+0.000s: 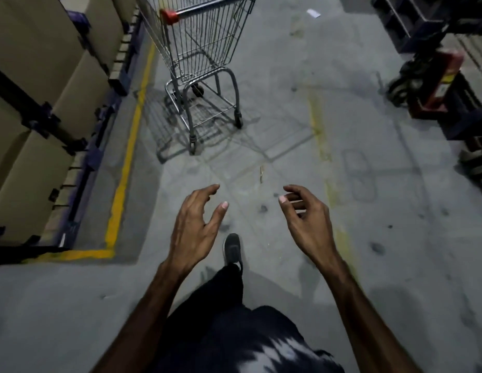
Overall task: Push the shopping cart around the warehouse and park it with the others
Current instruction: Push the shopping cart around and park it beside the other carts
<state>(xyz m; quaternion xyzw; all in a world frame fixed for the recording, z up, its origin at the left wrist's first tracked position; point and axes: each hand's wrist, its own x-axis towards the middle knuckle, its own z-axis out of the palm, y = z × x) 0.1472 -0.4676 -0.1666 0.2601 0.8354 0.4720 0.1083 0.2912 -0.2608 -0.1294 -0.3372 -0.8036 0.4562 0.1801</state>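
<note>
Wire shopping cart stands at twelve o'clock, well apart from my hands. My left hand and right hand hang loose, holding nothing. It looks empty, light, rolls easily; I'd grab the red-capped handle.

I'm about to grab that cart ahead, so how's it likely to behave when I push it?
The cart looks empty, so it should probably roll off lightly on the smooth floor. Its small wheels may swivel, so it could drift toward the yellow line. Neither the left hand nor the right hand touches it.
</note>
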